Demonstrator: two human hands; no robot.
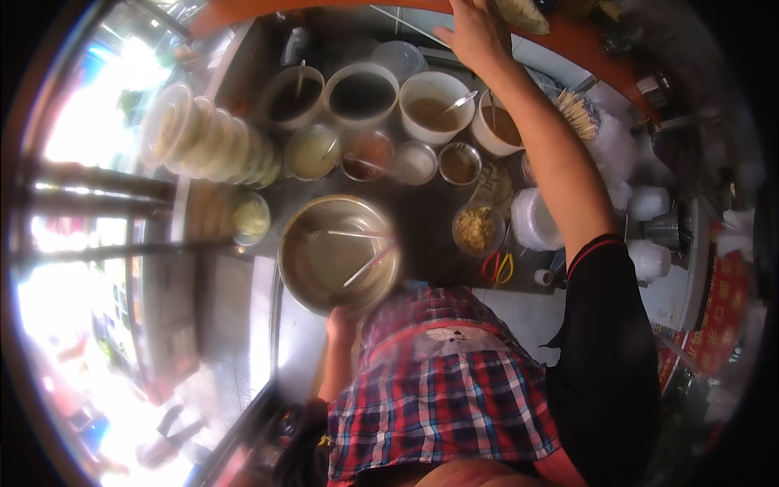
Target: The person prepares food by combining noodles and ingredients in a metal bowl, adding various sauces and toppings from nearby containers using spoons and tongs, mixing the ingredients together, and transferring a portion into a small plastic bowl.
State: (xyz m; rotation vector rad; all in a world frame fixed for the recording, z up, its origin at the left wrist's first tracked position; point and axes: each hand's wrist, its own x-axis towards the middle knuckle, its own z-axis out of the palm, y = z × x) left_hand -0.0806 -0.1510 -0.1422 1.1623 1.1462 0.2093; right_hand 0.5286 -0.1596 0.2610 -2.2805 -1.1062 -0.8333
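Note:
My left hand (342,325) grips the near rim of a wide metal basin (298,274). A pair of metal tongs (367,268) lies in the basin with its arms spread; little else shows inside. My right hand (482,38) is stretched far forward, over the back of the counter beside an orange ledge (560,52). Its thumb stands away from the fingers, nothing is seen in it, and the top edge of the picture cuts off some fingertips. Beneath my right forearm is a white tub of brown sauce (504,126), partly covered.
Behind the basin stand tubs of dark liquid (360,96), a tub with a ladle (435,112) and smaller seasoning bowls (367,155). Stacked lidded plastic containers (207,137) rise at left. Scissors (500,268) lie by a bowl of chopped food (476,229); skewers (575,114) sit at right.

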